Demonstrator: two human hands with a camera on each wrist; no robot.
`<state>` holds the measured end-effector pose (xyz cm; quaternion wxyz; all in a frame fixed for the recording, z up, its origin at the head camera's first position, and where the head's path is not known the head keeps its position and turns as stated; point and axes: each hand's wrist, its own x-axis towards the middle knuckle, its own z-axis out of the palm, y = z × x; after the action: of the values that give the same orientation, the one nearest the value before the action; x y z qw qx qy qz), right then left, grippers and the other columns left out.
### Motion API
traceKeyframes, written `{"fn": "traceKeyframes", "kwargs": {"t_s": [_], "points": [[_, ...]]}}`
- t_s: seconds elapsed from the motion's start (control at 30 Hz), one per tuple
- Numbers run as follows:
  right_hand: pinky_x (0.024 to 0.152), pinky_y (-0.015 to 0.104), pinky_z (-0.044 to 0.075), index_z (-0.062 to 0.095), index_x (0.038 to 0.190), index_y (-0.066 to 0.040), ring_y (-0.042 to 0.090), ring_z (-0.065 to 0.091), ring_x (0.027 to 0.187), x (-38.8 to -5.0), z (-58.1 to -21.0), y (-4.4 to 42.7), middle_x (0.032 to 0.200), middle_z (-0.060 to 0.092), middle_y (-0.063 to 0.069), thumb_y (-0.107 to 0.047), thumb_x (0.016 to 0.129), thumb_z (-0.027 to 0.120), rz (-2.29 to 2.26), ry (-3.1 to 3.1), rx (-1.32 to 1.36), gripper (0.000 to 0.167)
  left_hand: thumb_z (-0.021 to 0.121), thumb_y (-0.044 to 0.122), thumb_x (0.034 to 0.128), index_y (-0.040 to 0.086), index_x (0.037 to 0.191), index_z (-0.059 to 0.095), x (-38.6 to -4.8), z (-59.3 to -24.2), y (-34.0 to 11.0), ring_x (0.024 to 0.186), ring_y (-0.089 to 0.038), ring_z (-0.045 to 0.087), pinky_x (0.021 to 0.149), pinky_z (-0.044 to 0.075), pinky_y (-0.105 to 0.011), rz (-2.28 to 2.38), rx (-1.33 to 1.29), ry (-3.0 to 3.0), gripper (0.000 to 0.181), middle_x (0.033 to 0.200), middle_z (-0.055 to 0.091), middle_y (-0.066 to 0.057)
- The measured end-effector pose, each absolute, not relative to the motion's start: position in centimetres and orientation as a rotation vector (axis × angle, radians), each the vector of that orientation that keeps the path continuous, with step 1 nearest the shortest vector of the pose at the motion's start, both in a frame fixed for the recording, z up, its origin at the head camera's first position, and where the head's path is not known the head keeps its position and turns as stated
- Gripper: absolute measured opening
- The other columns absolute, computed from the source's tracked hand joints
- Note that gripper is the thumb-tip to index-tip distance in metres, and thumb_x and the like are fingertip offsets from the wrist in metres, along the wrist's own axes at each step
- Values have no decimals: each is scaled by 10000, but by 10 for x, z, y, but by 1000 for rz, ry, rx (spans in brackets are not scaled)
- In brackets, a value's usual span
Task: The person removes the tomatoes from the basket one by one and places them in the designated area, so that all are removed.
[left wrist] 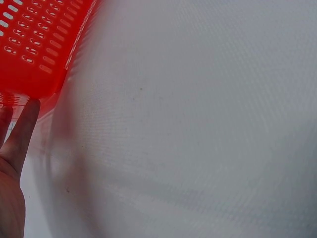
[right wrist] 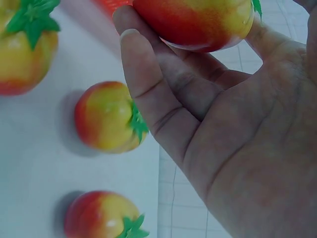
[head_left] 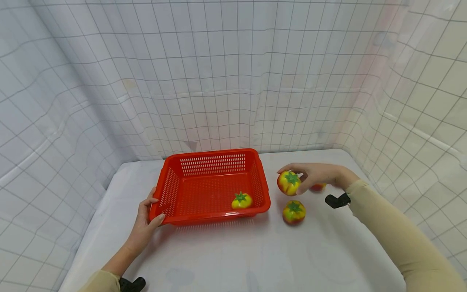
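Note:
A red plastic basket (head_left: 209, 219) with slotted walls stands on the white table. My left hand (head_left: 144, 225) holds it at the near left corner, thumb on the rim and fingers along the left side. Inside, near its front right corner, lies a yellow tomato (head_left: 241, 201) with a green leafy top. To the right of the basket, my right hand (head_left: 317, 174) grips a red-and-yellow tomato (head_left: 289, 183) between thumb and fingers, above the table. Another tomato (head_left: 294, 212) sits just nearer to me. Behind the right hand, a further tomato (head_left: 318, 187) is partly hidden.
In the right wrist view, three tomatoes lie on the table, among them a middle tomato (right wrist: 106, 116) and a lower tomato (right wrist: 101, 215). A white gridded curtain (head_left: 226, 81) hangs behind the table (head_left: 219, 259) and along both sides.

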<state>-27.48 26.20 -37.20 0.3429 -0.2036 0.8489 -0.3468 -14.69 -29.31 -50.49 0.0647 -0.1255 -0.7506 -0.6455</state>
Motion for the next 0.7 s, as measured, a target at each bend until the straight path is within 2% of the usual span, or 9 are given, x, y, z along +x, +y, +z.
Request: {"fn": "traceKeyframes", "kwargs": {"t_s": [0.07, 0.13, 0.2, 0.3, 0.47, 0.57, 0.7], "points": [[896, 428, 476, 520, 1416, -485, 316, 512, 1205, -272, -376, 269, 1413, 517, -56, -344, 804, 839, -930, 2192, -513, 704, 519, 2, 1020, 50, 1386, 251, -147, -505, -293, 1408, -23, 258, 910, 522, -186, -1939, -362, -2275, 455, 1723, -9, -22], [894, 420, 473, 507, 1449, -424, 312, 491, 1221, -270, -380, 277, 1429, 504, -26, -297, 820, 821, -956, 2181, -539, 715, 521, 4, 1020, 45, 1390, 247, -147, -505, -292, 1404, -23, 264, 908, 523, -186, -1936, -355, -2279, 462, 1723, -8, -20], [930, 434, 468, 491, 1476, -359, 314, 473, 1253, -267, -384, 284, 1463, 477, -11, -251, 841, 795, -979, 2172, -582, 712, 519, 5, 1021, 38, 1392, 240, -147, -504, -293, 1401, -19, 266, 906, 523, -183, -1931, -352, -2286, 466, 1723, -7, -19], [1054, 476, 400, 473, 1497, -288, 284, 376, 1374, -262, -390, 296, 1534, 417, -13, -209, 853, 766, -1014, 2171, -633, 712, 520, 6, 1021, 44, 1395, 240, -147, -505, -293, 1395, -16, 269, 902, 526, -184, -1928, -349, -2289, 469, 1723, -2, -11], [1084, 528, 371, 465, 1513, -285, 304, 342, 1411, -252, -399, 314, 1556, 388, -3, -257, 846, 778, -1016, 2215, -598, 737, 516, -8, 1018, 44, 1394, 245, -147, -506, -294, 1391, -28, 281, 903, 530, -193, -1961, -358, -2270, 466, 1722, -12, -12], [1099, 596, 351, 452, 1527, -294, 350, 297, 1442, -246, -403, 323, 1617, 295, 33, -253, 846, 769, -1026, 2217, -566, 752, 511, -17, 1017, 41, 1392, 247, -148, -506, -294, 1393, -32, 280, 907, 529, -197, -1978, -360, -2257, 463, 1722, -17, -11], [1098, 626, 354, 462, 1521, -307, 415, 303, 1439, -239, -408, 334, 1653, 228, 79, -246, 846, 774, -1050, 2215, -527, 746, 508, -16, 1019, 44, 1394, 245, -149, -506, -295, 1404, -25, 262, 914, 525, -196, -1979, -362, -2256, 463, 1722, -25, -18]]}}
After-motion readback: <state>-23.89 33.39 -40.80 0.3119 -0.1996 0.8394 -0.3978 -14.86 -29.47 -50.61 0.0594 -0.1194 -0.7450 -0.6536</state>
